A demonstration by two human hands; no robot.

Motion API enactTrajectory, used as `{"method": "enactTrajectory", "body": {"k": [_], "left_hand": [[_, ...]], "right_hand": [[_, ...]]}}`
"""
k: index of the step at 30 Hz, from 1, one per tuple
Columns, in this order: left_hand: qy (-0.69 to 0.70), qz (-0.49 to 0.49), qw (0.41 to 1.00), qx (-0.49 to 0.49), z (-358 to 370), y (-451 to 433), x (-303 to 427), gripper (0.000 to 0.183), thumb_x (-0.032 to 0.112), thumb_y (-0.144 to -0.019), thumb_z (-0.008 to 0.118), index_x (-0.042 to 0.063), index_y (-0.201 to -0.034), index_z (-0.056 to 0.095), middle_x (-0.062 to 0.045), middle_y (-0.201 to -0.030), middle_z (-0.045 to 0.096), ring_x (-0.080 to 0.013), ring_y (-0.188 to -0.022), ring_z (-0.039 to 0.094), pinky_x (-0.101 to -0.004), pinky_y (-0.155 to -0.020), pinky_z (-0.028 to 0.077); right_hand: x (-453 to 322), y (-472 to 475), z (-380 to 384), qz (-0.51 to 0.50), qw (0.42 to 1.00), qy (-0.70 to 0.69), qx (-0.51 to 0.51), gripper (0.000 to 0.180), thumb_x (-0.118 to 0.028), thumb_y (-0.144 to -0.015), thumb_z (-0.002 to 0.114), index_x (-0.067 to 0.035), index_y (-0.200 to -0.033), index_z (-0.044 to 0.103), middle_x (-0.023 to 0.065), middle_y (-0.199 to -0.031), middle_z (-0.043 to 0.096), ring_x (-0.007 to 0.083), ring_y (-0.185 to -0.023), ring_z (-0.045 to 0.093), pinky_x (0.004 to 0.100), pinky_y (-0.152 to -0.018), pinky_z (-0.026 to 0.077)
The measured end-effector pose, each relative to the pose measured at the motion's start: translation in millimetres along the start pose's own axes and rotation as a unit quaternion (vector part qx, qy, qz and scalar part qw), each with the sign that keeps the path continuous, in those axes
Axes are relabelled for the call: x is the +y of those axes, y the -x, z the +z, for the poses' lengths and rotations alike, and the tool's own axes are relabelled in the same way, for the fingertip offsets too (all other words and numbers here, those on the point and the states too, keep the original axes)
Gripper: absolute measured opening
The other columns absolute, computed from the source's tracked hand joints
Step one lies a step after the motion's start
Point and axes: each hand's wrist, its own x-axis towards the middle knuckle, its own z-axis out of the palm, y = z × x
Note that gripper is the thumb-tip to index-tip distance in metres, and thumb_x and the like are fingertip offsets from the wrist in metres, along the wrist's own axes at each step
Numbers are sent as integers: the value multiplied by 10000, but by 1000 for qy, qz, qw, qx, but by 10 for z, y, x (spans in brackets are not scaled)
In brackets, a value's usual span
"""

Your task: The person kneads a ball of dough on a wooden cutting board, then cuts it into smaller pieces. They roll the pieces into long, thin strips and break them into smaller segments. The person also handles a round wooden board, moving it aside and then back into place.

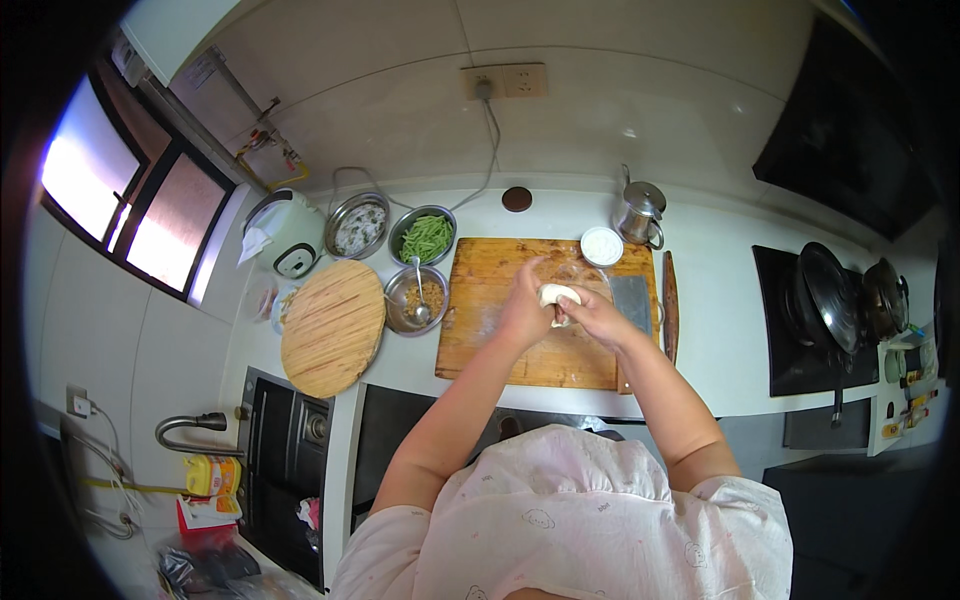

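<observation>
A small piece of white dough [556,294] is held between both hands above a floured wooden cutting board [487,277]. My left hand [526,306] cups it from the left with the fingers raised. From the right, my right hand [596,315] grips its edge with thumb and fingers. A cleaver [631,300] lies on the board's right side, its handle partly hidden by my right forearm. Beside the board on the left stands a metal bowl of crumbly brown filling [411,296] with a spoon [422,307] in it. A bowl of white flour [601,246] rests at the board's far right corner.
Behind the filling are a bowl of green beans [426,238] and another metal bowl [358,225]. A round wooden board [334,330] overlaps the sink side [285,435]. A rolling pin [670,307] and a metal pot [641,210] are at right, near the stove [780,322].
</observation>
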Motion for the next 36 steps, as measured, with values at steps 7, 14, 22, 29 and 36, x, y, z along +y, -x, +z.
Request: {"method": "enactTrajectory", "body": {"k": [7, 14, 22, 29, 36], "left_hand": [[250, -115, 961, -29, 192, 68, -293, 356, 27, -799, 612, -11, -1151, 576, -143, -1011, 661, -225, -933, 636, -323, -818, 491], [-65, -35, 996, -50, -82, 201, 21, 243, 32, -789, 584, 46, -1029, 626, -213, -903, 665, -372, -877, 645, -422, -761, 510], [50, -70, 996, -19, -28, 327, 44, 258, 123, -788, 662, 28, -1016, 586, -201, -947, 664, -363, -899, 641, -429, -772, 504], [20, 44, 998, 41, 177, 278, -346, 235, 170, -844, 669, -13, -987, 631, -119, -937, 677, -193, -858, 648, -313, -745, 501], [494, -94, 849, -163, -136, 382, 6, 179, 168, -942, 571, 0, -971, 628, -90, -905, 641, -174, -890, 610, -325, -818, 477]], "right_hand": [[64, 114, 59, 5, 995, -88, 48, 237, -284, -962, 572, -59, -1029, 606, -14, -881, 622, 87, -853, 556, 257, -806, 435], [55, 129, -9, 91, 996, 15, -11, 251, -253, -937, 607, -47, -1081, 596, 14, -935, 641, 98, -887, 573, 259, -834, 436], [64, 143, 145, 23, 998, 39, 48, 222, -245, -975, 545, -41, -1027, 615, 0, -843, 611, 89, -779, 536, 264, -751, 445], [30, 171, 195, -39, 988, -124, 87, 282, -334, -1011, 460, -83, -1033, 586, -28, -811, 532, 91, -782, 473, 255, -791, 384], [207, 170, 83, -2, 968, -236, 89, 304, -323, -1022, 440, -62, -1089, 579, -23, -829, 545, 96, -849, 504, 276, -857, 395]]}}
